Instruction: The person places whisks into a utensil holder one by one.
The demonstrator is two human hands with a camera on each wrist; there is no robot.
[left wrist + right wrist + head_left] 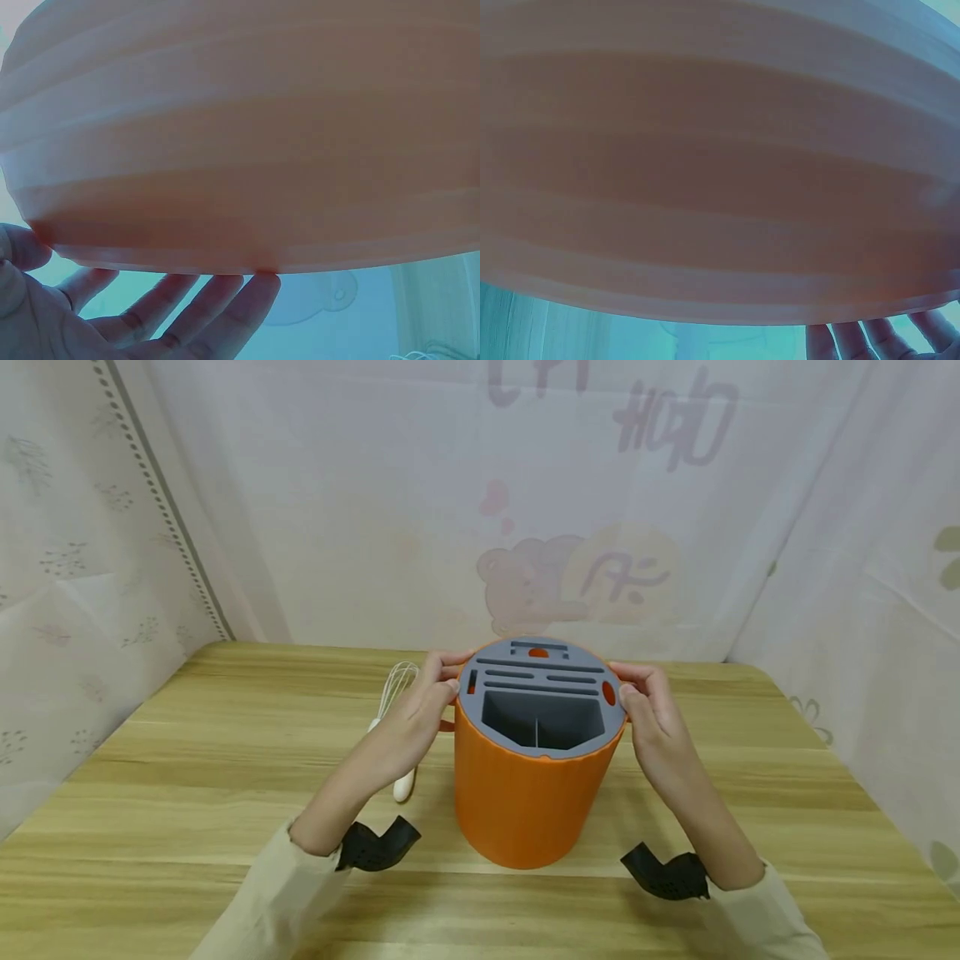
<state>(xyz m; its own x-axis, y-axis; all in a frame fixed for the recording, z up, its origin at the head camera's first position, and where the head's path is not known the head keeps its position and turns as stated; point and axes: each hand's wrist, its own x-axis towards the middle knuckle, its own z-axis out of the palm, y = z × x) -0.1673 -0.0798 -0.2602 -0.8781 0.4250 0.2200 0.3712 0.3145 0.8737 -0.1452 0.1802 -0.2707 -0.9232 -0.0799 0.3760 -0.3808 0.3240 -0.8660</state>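
An orange round utensil holder (pixel 525 810) with a grey slotted top (pixel 537 681) stands before me on the table. Its top has narrow slots, small openings that show orange, and a large divided compartment at the near side. My left hand (pixel 408 722) grips the left side at the rim, thumb nearer me and fingers farther back. On the opposite side my right hand (pixel 660 718) grips the rim the same way. Both wrist views are mostly filled by the holder's ribbed orange wall (pixel 247 142), with fingertips touching its edge.
A whisk with a white handle (pixel 403 787) lies on the wooden table (pixel 187 777) left of the holder, partly hidden by my left arm. A black wrist mount (pixel 378 845) sits on each forearm. Printed cloth curtains (pixel 360 510) stand around the table.
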